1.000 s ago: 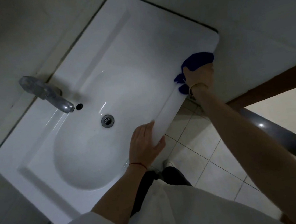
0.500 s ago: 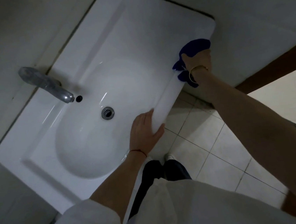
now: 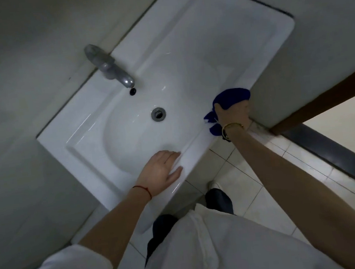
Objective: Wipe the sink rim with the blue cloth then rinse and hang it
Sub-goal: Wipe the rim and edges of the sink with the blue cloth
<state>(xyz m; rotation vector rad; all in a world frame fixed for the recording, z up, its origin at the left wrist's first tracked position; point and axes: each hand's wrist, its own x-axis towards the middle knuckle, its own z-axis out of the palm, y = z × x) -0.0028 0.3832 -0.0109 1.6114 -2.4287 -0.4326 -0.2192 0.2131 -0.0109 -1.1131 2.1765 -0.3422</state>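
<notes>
Pressing the crumpled blue cloth (image 3: pixel 231 97) onto the front rim of the glossy white rectangular ceramic sink (image 3: pixel 206 43), the right hand (image 3: pixel 232 113) is clamping it beside the grey wall. Nearer along that rim, the left hand (image 3: pixel 162 172) is lying flat, fingers spread, above pale floor tiles (image 3: pixel 255 194).
</notes>
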